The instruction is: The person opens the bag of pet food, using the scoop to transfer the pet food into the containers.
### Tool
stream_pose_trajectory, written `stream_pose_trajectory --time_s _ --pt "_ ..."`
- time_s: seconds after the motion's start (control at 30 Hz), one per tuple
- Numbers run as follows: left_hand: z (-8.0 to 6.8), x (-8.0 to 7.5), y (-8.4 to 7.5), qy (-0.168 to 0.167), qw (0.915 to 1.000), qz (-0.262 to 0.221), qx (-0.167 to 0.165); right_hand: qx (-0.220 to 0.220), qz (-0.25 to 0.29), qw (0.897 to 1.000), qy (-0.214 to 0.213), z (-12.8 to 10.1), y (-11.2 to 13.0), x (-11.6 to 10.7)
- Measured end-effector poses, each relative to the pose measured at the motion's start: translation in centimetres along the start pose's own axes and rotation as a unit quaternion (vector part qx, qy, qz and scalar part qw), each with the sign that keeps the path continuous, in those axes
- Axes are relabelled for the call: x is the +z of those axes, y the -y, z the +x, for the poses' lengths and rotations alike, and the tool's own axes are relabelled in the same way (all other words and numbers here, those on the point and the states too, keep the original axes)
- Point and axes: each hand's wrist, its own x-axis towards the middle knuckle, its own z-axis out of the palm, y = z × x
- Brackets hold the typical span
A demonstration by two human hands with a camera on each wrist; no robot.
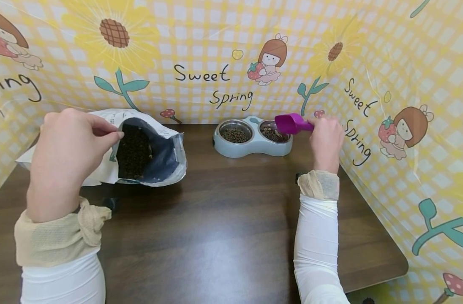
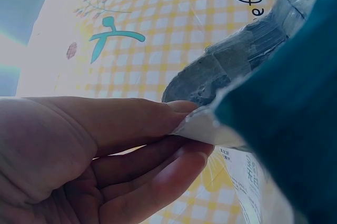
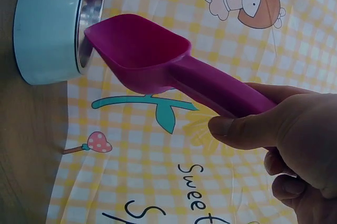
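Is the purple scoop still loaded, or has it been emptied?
Empty. In the right wrist view the purple scoop shows a bare inside, held by the right hand over the feeder's right bowl.

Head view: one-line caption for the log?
Right hand holds scoop over feeder; left hand pinches bag open.

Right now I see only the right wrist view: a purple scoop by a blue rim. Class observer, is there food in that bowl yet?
Observer: Yes. The head view shows the double feeder with brown kibble in both steel bowls.
Operator: Where is the scoop over it?
Observer: The purple scoop, held by the right hand, hangs over the right bowl.
Operator: What is the other hand doing?
Observer: The left hand pinches the rim of the open kibble bag, lying on the table.
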Motion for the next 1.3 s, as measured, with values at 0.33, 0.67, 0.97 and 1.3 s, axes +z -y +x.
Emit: stream_pose_trajectory --time_s 0.33,0.67,0.97,1.3 --pt "0.1 0.0 0.0 -0.002 1.0 0.003 0.005 0.017 0.006 1.0 -0.006 0.1 -0.3 0.2" --pt "-0.1 0.0 0.0 -0.003 1.0 0.007 0.002 0.059 0.037 0.997 0.03 -0.2 -0.8 -0.2" --pt "-0.1 -0.2 0.1 0.0 1.0 0.004 -0.003 0.074 0.067 0.987 0.129 -0.2 -1.7 -1.2" --pt "0.0 -0.1 0.0 -0.001 1.0 0.003 -0.004 0.131 0.109 0.968 0.184 -0.5 -2.6 -1.5"
